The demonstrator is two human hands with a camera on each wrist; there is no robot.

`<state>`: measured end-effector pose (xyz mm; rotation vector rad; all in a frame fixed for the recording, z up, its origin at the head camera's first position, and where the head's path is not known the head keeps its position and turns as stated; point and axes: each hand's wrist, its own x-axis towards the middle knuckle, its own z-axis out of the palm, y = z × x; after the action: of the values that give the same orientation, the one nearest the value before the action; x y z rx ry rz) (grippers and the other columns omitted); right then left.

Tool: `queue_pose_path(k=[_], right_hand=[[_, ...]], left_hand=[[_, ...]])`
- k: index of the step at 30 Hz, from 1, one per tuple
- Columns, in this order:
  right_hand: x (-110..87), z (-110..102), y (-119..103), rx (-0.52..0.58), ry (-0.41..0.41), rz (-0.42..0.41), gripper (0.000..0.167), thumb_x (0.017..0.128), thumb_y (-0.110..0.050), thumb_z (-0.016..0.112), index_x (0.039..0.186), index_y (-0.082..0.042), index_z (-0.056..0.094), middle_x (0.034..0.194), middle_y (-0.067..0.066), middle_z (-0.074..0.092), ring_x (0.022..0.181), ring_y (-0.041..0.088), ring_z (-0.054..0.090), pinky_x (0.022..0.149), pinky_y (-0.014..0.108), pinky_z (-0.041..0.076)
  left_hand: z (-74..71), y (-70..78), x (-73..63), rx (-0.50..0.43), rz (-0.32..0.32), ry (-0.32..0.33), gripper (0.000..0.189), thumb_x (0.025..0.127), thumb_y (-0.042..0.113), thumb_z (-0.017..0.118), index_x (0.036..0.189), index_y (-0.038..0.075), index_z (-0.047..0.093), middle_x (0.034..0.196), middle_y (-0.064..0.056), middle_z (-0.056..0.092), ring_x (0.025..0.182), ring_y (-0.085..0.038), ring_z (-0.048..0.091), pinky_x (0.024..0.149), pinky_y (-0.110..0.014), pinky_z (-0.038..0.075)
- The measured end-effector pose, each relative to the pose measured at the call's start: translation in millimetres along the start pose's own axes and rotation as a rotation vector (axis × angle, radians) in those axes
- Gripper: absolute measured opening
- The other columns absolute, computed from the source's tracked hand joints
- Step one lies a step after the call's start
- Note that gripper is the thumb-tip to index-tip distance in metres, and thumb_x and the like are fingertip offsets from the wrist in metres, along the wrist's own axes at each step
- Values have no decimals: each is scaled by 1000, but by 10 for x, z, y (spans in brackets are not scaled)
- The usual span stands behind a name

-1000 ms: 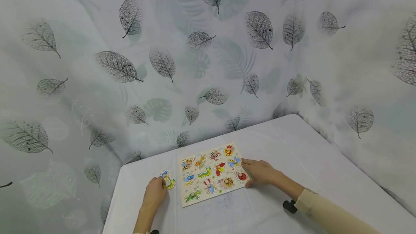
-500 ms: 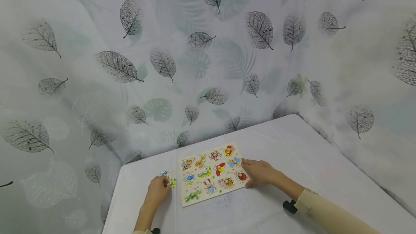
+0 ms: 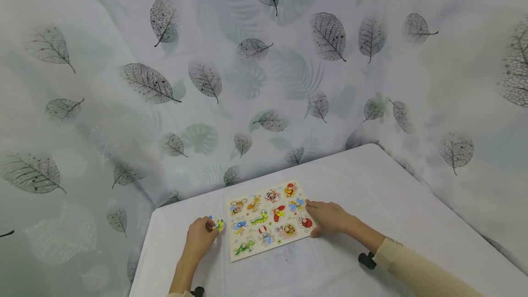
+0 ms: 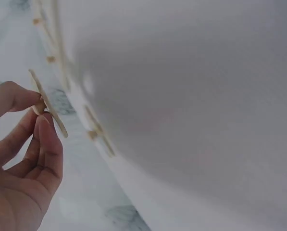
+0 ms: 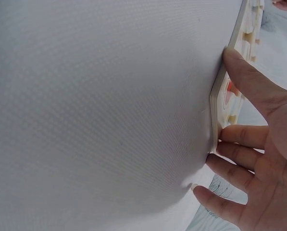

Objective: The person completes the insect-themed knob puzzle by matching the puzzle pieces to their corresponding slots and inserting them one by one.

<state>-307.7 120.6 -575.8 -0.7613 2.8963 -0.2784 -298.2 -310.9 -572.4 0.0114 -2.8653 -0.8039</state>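
My left hand pinches a small flat puzzle piece, green and yellow like a caterpillar. The left wrist view has thumb and fingertips on the knob of this piece, which is tilted and raised off the table. Just beyond it lies a blue insect puzzle piece, mostly hidden by the hand. A wooden peg puzzle board with several colourful insects lies to the right. My right hand rests along the board's right edge, its fingers loosely extended and touching the edge.
A white cloth covers the table. Behind and at both sides hangs a leaf-patterned curtain. Dark wrist mounts sit at both wrists.
My left hand has moved slightly forward and right, lifting the caterpillar-like piece away from the blue one. The right hand and the board stay where they were.
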Motion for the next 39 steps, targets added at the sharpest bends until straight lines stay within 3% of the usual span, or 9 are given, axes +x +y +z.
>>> queue_pose_path(k=[7, 12, 19, 28, 39], right_hand=[[15, 1, -2, -3, -13, 14, 91, 82, -51, 87, 150, -1, 53, 161, 14, 46, 146, 32, 47, 111, 56, 49], [26, 22, -6, 3, -14, 27, 92, 80, -50, 88, 150, -1, 54, 160, 14, 47, 145, 32, 48, 111, 56, 49], [14, 0, -17, -10, -10, 19, 91, 80, -50, 89, 149, -1, 54, 160, 14, 47, 145, 32, 48, 111, 54, 50], [6, -5, -15, 0, 1, 12, 92, 80, -50, 89, 149, 0, 55, 159, 15, 48, 145, 33, 48, 111, 54, 49], [-2, 13, 14, 1, 10, 6, 92, 80, -50, 88, 149, -1, 54, 160, 15, 47, 145, 32, 48, 110, 56, 50]], left_hand=[[52, 367, 60, -79, 103, -38, 13, 84, 6, 78, 92, 11, 70, 85, 2, 62, 78, -13, 57, 64, -24, 52], [128, 596, 103, -111, 202, -36, 11, 86, 5, 76, 94, 9, 70, 86, 1, 63, 78, -11, 58, 67, -26, 55], [277, 812, 121, -90, 280, -93, 11, 87, 6, 76, 92, 11, 67, 85, 4, 62, 76, -8, 57, 65, -24, 54], [482, 948, 146, -62, 331, -178, 9, 87, 8, 76, 88, 11, 67, 84, 0, 63, 75, -9, 54, 63, -24, 51], [641, 955, 198, -3, 318, -202, 10, 88, 9, 76, 86, 12, 67, 78, 5, 62, 72, -9, 55, 62, -24, 51]])
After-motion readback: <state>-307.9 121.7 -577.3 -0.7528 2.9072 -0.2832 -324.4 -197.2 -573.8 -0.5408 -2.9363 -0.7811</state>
